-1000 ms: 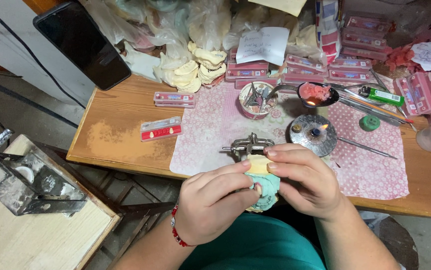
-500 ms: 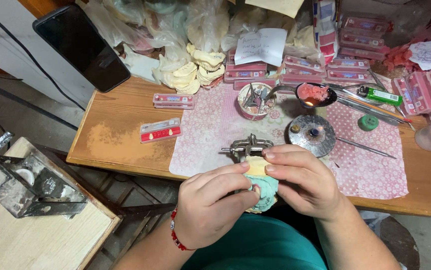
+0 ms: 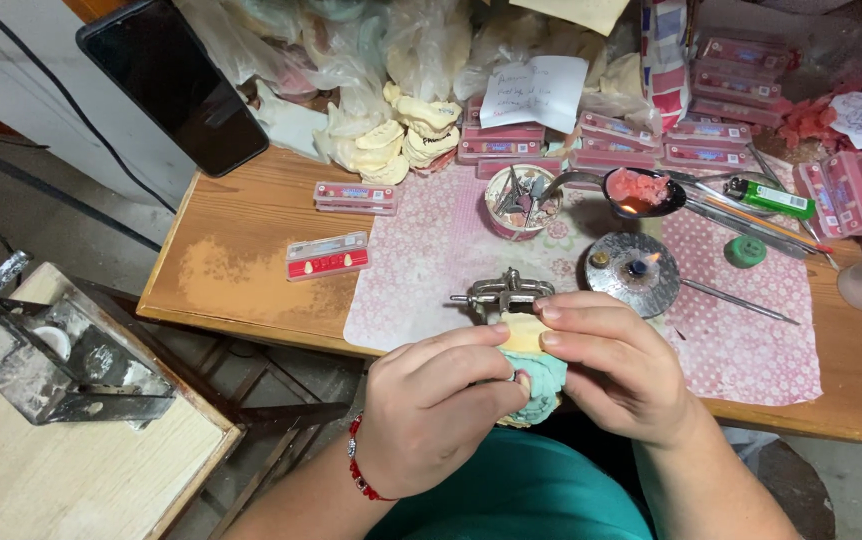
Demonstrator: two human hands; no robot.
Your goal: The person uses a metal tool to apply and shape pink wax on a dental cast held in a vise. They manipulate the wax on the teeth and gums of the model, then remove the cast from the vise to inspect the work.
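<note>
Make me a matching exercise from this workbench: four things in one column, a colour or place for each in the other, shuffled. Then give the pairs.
Things:
1. lighter
2. phone
3. spoon
4. plaster model

Colours or places:
A. held between both hands, the left hand and the right hand
B. black, leaning at the desk's far left corner
C. green, lying among tools at the right
D. holds pink wax, above the small burner

Pairs: 1-C, 2-B, 3-D, 4-A

Open bare wood at table's [image 3: 251, 270] left end; passage ahead blocked by metal articulator [image 3: 504, 291], lit burner [image 3: 636, 272], spoon [image 3: 623, 190], stacked pink boxes [image 3: 641, 130].
</note>
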